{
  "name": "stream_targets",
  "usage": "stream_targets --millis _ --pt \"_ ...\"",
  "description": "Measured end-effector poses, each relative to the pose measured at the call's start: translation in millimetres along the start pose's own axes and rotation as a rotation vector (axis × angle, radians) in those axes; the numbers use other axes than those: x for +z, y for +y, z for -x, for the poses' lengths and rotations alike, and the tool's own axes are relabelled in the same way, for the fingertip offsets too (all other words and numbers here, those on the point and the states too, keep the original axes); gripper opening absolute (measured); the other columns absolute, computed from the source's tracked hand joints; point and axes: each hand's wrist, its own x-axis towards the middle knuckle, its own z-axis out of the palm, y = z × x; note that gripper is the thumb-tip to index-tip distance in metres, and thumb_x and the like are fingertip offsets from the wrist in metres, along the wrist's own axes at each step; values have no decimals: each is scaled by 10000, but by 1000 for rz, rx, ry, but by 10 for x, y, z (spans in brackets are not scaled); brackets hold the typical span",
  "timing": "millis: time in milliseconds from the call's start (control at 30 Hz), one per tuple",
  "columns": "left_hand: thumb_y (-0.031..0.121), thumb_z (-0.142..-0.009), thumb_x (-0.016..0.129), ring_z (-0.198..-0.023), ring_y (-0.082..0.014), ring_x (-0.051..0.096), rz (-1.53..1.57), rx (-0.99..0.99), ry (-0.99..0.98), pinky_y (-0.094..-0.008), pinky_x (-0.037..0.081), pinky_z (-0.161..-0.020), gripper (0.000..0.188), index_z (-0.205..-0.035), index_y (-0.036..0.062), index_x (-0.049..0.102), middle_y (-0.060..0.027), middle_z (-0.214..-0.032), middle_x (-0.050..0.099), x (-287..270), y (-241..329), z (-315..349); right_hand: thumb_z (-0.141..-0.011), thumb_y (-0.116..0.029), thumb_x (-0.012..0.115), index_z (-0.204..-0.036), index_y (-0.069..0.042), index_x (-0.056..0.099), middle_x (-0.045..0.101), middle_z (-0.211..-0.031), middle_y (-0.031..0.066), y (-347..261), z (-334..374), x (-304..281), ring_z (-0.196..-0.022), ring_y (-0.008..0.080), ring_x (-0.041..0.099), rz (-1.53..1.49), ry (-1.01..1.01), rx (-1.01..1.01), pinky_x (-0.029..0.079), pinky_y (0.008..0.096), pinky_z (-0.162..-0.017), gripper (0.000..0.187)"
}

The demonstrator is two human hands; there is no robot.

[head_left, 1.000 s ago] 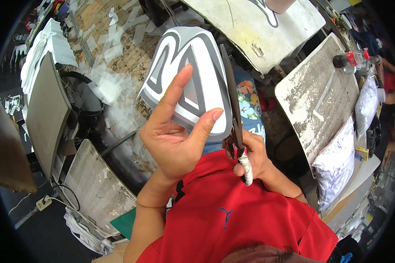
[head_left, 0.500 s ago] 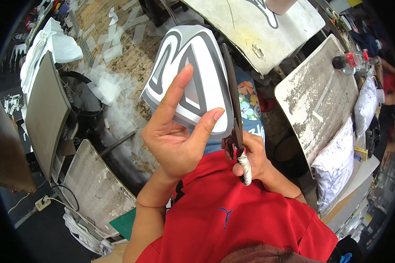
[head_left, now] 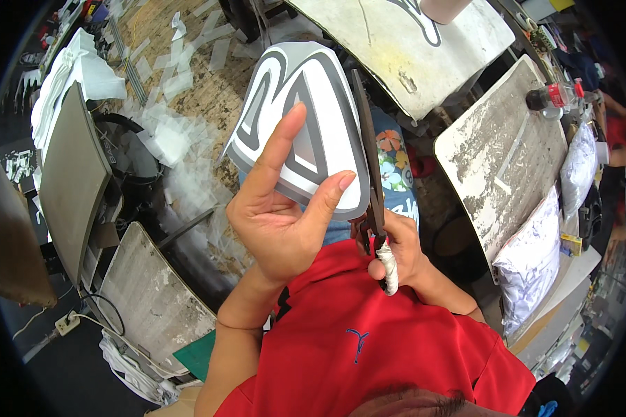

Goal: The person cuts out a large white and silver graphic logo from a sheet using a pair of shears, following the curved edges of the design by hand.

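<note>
Left hand (head_left: 275, 215) holds the printed piece (head_left: 337, 149): index finger and thumb spread in a V across its front, remaining fingers mostly hidden. Piece is white with dark grey outlines and a grey rim, rounded corners, tilted, held up in front of the red shirt (head_left: 396, 326), over the lap.

Right hand (head_left: 405, 243) is wrapped round the handles of the scissors (head_left: 370, 149); 1 handle has a white wrap (head_left: 388, 270). Blades point up, running along the piece's right edge. Can't tell whether they touch it or how far they're spread.

Behind the blades: blue floral cloth (head_left: 391, 149) on the lap. Ahead: pale, stained table (head_left: 382, 62). Right side: worn board (head_left: 476, 149), bottle with red label (head_left: 556, 96) near its far end, 2 shiny white pillow-like packs, nearer 1 (head_left: 532, 260) larger. Left side: grey-brown panel (head_left: 76, 181), white cloth (head_left: 80, 73) at its far end, pale scraps (head_left: 177, 142) on the floor.
</note>
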Motion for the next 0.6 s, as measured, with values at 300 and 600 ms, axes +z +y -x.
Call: stream_targets --millis 300,600 --pt "-122 -809 708 -1229 -213 549 -1 11 4 -319 469 -1009 636 -1392 -100 455 -209 -1384 534 -5 -35 6 -732 -732 684 -1152 61 609 561 -678 78 0 11 9 -619 219 601 -16 8 22 474 341 -637 900" --pt "-124 -810 707 -1212 -211 560 10 14 -1 -319 475 -1002 635 -1392 -101 455 -217 -1374 539 -8 -35 36 -740 -712 695 -1133 54 620 562 -675 85 24 66 24 -604 219 585 -17 19 27 457 342 -619 864"
